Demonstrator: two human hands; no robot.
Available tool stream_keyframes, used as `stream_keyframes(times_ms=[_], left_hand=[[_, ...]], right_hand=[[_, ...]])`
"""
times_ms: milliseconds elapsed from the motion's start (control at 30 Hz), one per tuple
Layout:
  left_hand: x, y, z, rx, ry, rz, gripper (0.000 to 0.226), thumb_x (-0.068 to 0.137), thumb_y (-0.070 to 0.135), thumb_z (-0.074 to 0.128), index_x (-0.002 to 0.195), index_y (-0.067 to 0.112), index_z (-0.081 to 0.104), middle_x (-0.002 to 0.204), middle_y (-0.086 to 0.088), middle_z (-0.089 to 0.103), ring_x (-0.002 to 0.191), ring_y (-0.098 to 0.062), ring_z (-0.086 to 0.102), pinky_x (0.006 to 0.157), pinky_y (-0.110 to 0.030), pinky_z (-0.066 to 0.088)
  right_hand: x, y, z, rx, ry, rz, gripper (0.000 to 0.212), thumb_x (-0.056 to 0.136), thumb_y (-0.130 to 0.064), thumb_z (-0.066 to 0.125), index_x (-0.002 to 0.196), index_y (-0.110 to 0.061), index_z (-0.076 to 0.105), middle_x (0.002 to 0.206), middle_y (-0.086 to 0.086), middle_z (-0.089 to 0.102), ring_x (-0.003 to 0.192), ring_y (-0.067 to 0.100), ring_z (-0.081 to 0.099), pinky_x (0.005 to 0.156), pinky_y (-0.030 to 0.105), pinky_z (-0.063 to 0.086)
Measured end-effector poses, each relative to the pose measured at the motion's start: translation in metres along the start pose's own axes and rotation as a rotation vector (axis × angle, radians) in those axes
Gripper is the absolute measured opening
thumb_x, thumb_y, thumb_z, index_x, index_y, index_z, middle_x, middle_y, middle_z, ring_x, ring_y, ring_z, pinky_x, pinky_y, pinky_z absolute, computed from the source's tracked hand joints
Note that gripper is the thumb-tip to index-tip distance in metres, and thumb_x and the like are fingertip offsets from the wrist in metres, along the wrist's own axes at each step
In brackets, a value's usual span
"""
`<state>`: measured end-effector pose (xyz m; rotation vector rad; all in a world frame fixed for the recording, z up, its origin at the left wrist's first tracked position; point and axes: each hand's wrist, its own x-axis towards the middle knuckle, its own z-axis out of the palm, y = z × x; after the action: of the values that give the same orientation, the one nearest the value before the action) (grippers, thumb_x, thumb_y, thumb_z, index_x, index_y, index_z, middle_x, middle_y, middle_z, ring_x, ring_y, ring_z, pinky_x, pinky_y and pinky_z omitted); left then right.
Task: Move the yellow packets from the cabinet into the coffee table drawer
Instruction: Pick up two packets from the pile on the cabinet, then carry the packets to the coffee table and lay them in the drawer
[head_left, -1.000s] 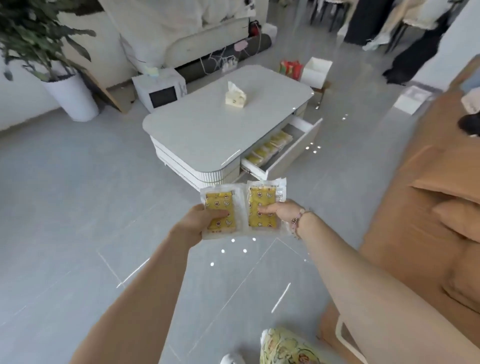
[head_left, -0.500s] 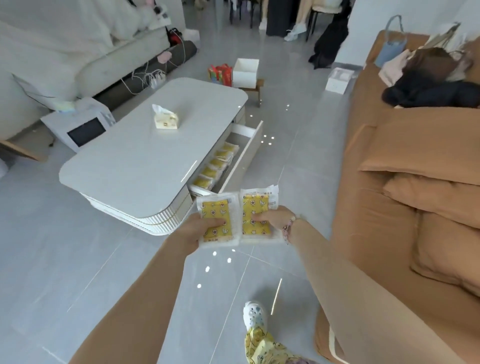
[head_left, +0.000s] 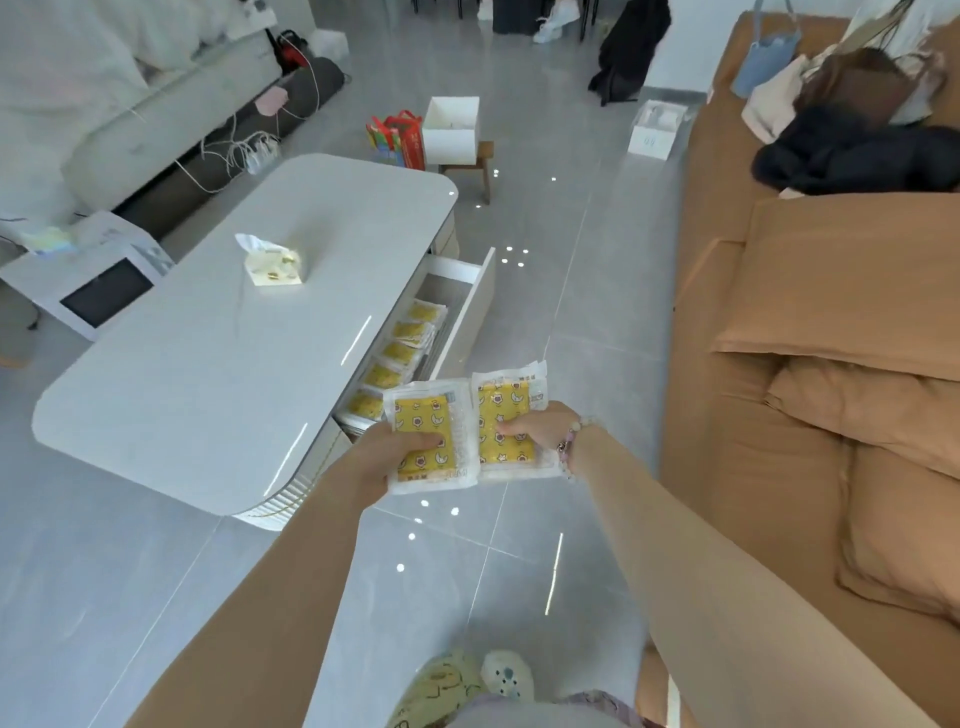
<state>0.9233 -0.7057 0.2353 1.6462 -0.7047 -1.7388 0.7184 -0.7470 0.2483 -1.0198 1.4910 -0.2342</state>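
Each hand pinches one yellow packet: left hand and left packet, right hand and right packet, above the floor just beside the open drawer. Those slippery wrappers could slide from such thumb grips before reaching the row inside.

Bright, even indoor light fills the room, and shadows are faint and soft. Small white dots of reflected light glint on the glossy floor, and thin glare streaks cross the coffee table top. The upper left is washed out (almost white). The edges bow from the wide lens, and detail is slightly soft throughout.
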Motion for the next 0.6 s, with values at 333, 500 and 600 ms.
stream_keyframes(times_ms=[333,500,600], left_hand=[[0.099,0.044,-0.004,0.031,-0.045,-0.072,0.028,0.082,-0.005,0.064,0.107,0.006,0.065,0.096,-0.011,0.073,0.080,-0.024,0.071,0.067,-0.033,0.059],[0.163,0.096,-0.011,0.074,-0.056,-0.084,0.020,0.082,-0.005,0.064,0.096,0.010,0.066,0.089,-0.009,0.073,0.071,-0.019,0.072,0.060,-0.029,0.059],[0.199,0.121,-0.012,0.083,-0.056,-0.116,0.022,0.081,-0.004,0.067,0.098,0.010,0.067,0.089,-0.008,0.074,0.076,-0.022,0.071,0.062,-0.031,0.058]], right_hand=[[0.081,-0.036,-0.026,-0.024,0.042,0.086,0.052,0.088,-0.035,0.064,0.125,0.000,0.053,0.129,0.011,0.056,0.119,0.025,0.052,0.089,0.026,0.037],[0.138,-0.078,-0.041,-0.022,0.046,0.121,0.053,0.087,-0.038,0.065,0.123,-0.001,0.057,0.125,0.010,0.059,0.116,0.025,0.055,0.091,0.025,0.039],[0.171,-0.100,-0.054,-0.006,0.057,0.157,0.053,0.082,-0.040,0.070,0.120,-0.004,0.060,0.122,0.009,0.063,0.115,0.026,0.059,0.099,0.032,0.045]])
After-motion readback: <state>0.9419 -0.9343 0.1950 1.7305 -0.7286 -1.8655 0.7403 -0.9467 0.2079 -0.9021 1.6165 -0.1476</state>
